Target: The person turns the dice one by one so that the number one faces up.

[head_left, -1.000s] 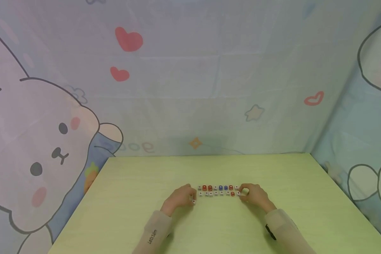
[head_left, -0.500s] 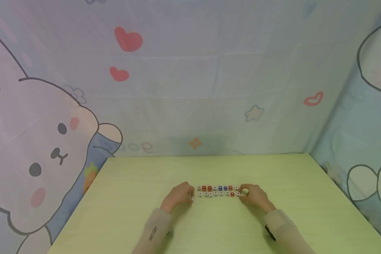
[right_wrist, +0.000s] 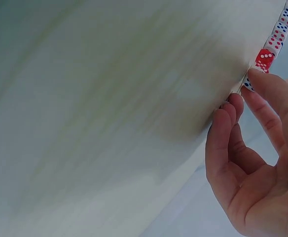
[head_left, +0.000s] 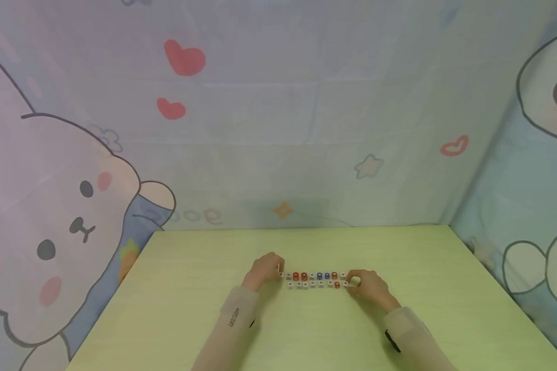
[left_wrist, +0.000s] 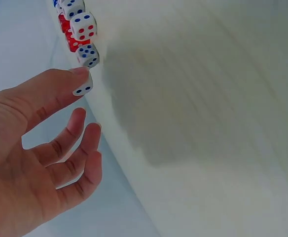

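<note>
Two rows of small dice, white, red and blue, lie across the middle of the table in the head view. At the left end of the back row my left hand (head_left: 263, 270) pinches a white die (left_wrist: 85, 88) between thumb and a finger. That die sits right beside the row's end white die (left_wrist: 88, 55). My right hand (head_left: 371, 287) pinches the white die (right_wrist: 248, 84) at the right end of the front row, next to a red die (right_wrist: 265, 58). Its other fingers are curled below, in the right wrist view.
The pale yellow-green table (head_left: 213, 247) reaches back to a printed cloth backdrop (head_left: 260, 129). Two red dice (head_left: 304, 276) and two blue dice (head_left: 320, 276) stand among white ones in the back row. The front row (head_left: 305, 285) is mostly white dice.
My left hand has moved away from me with its white die, from in front of the rows to the back row's left end. The right hand stays at the front row's right end.
</note>
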A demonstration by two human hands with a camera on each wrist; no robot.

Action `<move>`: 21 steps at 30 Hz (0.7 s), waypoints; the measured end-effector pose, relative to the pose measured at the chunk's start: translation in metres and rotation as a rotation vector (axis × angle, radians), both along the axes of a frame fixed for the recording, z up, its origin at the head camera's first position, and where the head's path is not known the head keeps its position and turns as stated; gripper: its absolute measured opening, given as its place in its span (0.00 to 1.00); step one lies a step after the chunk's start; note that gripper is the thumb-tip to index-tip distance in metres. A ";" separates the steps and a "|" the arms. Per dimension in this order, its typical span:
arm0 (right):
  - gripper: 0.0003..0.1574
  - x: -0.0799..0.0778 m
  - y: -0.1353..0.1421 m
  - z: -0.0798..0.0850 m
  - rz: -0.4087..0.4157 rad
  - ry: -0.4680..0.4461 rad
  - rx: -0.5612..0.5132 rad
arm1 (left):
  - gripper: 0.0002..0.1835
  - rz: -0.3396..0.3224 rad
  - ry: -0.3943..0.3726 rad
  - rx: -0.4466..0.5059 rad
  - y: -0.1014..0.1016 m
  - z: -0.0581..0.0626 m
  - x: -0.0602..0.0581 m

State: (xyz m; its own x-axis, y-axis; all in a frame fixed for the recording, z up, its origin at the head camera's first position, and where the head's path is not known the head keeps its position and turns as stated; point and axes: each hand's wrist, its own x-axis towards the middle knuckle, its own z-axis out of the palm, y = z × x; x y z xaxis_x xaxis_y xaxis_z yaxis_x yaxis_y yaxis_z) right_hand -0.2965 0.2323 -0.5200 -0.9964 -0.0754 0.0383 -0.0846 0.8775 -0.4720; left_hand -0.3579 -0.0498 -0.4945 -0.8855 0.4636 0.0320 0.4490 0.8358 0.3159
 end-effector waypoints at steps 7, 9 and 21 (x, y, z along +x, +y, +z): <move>0.09 0.000 0.000 0.000 -0.007 0.007 0.005 | 0.07 0.033 -0.022 -0.046 0.003 -0.005 -0.008; 0.09 0.000 0.000 0.000 -0.009 0.008 0.002 | 0.06 0.034 -0.027 -0.050 0.003 -0.005 -0.009; 0.10 -0.001 -0.001 -0.001 -0.007 0.013 0.010 | 0.08 0.033 -0.045 -0.028 0.002 -0.006 -0.007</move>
State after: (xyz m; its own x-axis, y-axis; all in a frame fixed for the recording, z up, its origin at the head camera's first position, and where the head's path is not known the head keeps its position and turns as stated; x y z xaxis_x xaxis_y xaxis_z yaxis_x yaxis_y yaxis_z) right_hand -0.2974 0.2317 -0.5210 -0.9963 -0.0693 0.0503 -0.0847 0.8828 -0.4620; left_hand -0.3650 -0.0478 -0.5005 -0.9005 0.4343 -0.0202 0.4071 0.8586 0.3116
